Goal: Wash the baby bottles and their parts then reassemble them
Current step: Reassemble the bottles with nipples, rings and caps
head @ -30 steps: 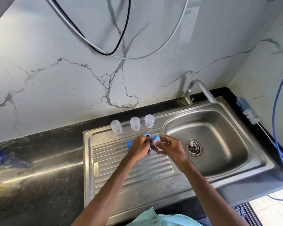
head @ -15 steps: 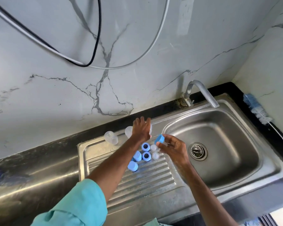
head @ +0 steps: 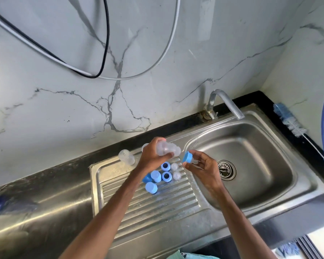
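Left hand [head: 149, 158] grips clear bottle [head: 168, 150]; long axis sideways | right hand [head: 204, 170] pinches blue collar [head: 187, 157], facing bottle end

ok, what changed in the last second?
Left hand came off the blue ring, reached back and lifted a clear bottle, now tipped toward it. Right hand still pinches the ring. Loose parts on the drainboard unmoved.

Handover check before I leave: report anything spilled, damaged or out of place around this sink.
Nothing looks spilled or broken. The left hand grips a clear bottle, the right hand pinches a blue collar, both seemingly intact. One oddity: a black cable and a white cable sag loose across the wall above the sink.
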`<state>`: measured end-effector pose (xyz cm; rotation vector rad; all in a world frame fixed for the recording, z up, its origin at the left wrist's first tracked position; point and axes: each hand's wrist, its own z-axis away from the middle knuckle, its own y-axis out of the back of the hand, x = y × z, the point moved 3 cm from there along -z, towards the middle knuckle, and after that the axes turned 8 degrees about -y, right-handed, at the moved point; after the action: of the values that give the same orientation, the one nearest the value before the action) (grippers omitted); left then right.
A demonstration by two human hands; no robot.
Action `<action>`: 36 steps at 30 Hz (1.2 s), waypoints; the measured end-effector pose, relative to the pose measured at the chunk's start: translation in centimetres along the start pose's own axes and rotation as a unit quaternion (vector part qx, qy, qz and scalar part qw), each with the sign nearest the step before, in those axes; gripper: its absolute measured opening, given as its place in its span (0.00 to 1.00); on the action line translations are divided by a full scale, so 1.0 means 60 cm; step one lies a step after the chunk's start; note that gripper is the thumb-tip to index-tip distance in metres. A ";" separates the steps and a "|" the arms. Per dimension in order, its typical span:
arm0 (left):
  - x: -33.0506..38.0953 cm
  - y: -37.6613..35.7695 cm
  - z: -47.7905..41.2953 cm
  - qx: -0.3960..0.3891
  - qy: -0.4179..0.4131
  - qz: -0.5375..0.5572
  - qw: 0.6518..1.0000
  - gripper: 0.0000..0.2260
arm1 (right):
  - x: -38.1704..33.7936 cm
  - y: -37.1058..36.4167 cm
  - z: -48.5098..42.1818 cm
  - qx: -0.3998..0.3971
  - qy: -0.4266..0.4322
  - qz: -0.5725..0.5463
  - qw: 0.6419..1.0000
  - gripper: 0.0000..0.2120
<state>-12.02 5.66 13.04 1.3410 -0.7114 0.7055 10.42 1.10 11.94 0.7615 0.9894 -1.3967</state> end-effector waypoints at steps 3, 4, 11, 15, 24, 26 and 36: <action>0.027 0.022 0.080 -0.001 0.066 0.213 0.975 0.23 | -0.020 0.007 0.036 -0.005 0.047 0.036 0.998 0.24; 0.036 0.026 0.107 -0.006 0.078 0.263 0.962 0.20 | -0.024 0.006 0.050 -0.012 0.054 0.045 0.997 0.24; 0.088 0.024 0.230 -0.026 0.060 0.345 0.936 0.18 | -0.035 -0.008 0.132 -0.067 0.087 0.114 0.987 0.26; 0.099 0.032 0.257 -0.018 0.047 0.337 0.940 0.18 | -0.049 -0.008 0.162 -0.074 0.113 0.149 0.980 0.26; 0.105 0.054 0.268 -0.014 -0.003 0.342 0.940 0.18 | -0.087 -0.022 0.188 -0.056 0.163 0.212 0.962 0.26; 0.104 0.056 0.268 -0.011 -0.018 0.344 0.939 0.17 | -0.092 -0.024 0.191 -0.050 0.165 0.219 0.960 0.25; 0.087 0.067 0.266 -0.002 -0.067 0.333 0.940 0.23 | -0.118 -0.057 0.175 -0.107 0.058 0.232 0.965 0.19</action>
<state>-12.89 -9.59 21.08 1.1431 -1.3043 1.1501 8.76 -5.49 23.17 0.8523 0.9580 -0.8347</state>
